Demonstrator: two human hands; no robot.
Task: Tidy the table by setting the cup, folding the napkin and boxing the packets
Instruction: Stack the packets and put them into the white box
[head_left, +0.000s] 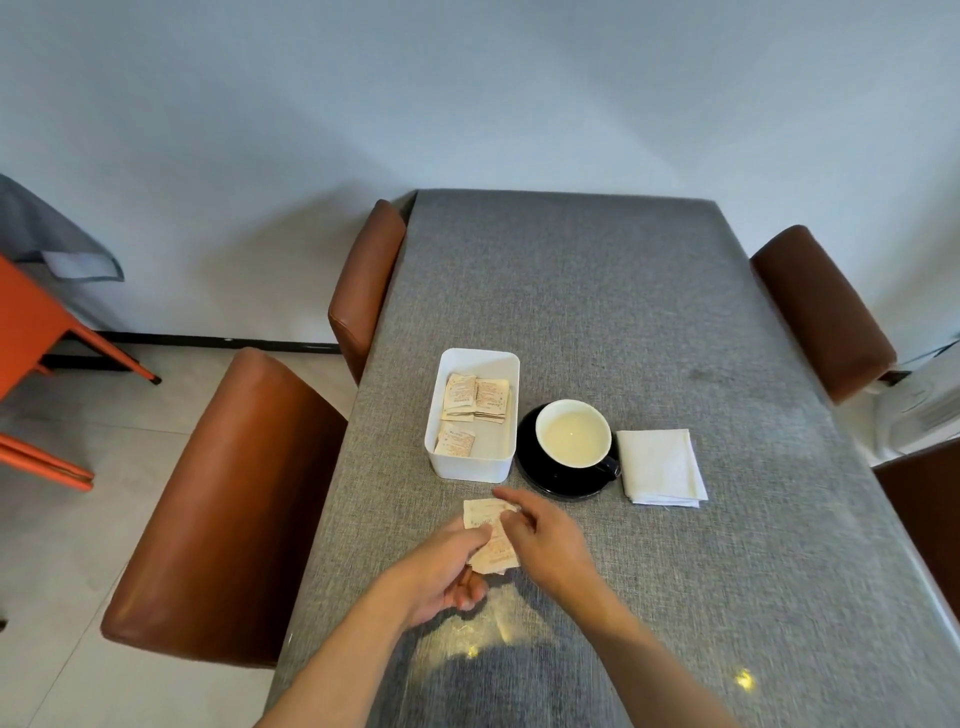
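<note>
Table (649, 322): long, covered in grey woven cloth, seen from its near end; a glare patch sits on the nearest part between the two forearms.

Left hand (447, 566): over the near centre of the table, fingers curled and pressed against a small stack of packets (491, 530), thumb on top. The grip looks like a pinch on the stack's lower left edge, though blur makes the exact contact hard to read.

Right hand (543, 540): just beside the left, palm down, fingers loosely bent; the forefinger and thumb meet the upper right edge of the same packets. Whether it clamps them or only touches I cannot tell.

Packets in hand: beige paper sachets with reddish print, fanned slightly, lifted at or just above the cloth, near the box's front wall.

Box (470, 467): white, rectangular, open-topped, just beyond the hands, left of centre. Inside lie more sachets (475, 397), two small piles at the far end and one nearer the front.

Saucer (530, 457): black, just right of the box, nearly touching it.

Cup (573, 434): black outside, white inside, upright on the saucer, holding pale liquid, handle toward the near right.

Napkin (660, 466): white, folded into a square, flat on the cloth just right of the saucer.

Chairs (228, 504): brown padded, two on the left side, others on the right.
</note>
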